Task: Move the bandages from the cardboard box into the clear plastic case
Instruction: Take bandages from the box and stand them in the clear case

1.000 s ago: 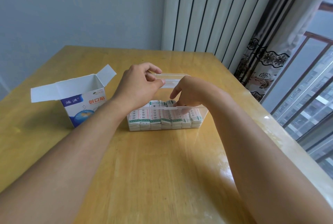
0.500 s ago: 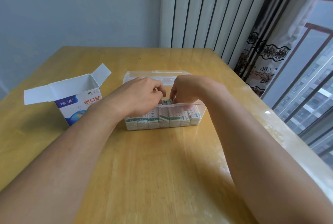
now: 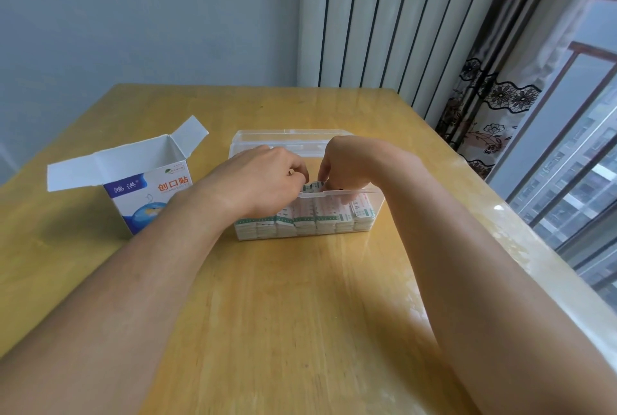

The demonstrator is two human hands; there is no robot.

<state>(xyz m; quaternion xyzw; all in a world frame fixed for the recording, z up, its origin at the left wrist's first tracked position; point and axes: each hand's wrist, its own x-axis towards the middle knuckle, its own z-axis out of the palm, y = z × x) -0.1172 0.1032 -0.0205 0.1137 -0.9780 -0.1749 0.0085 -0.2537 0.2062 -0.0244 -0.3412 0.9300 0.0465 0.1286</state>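
Reaching over the clear plastic case (image 3: 374, 204), the left hand (image 3: 263, 177) and right hand (image 3: 347, 160) meet above its middle, fingers curled, pinching a small white-and-green bandage pack (image 3: 312, 186) between them. Rows of bandages (image 3: 300, 222) fill the case near the wooden counter's (image 3: 267, 314) centre. Toward the left edge stands the open white-and-blue cardboard box (image 3: 147, 191), flaps up.

Both bare forearms are being held forward over the table, the left hand (image 3: 263, 177) and right hand (image 3: 347, 160) being kept knuckles-up, fingers curled downward, nearly touching.
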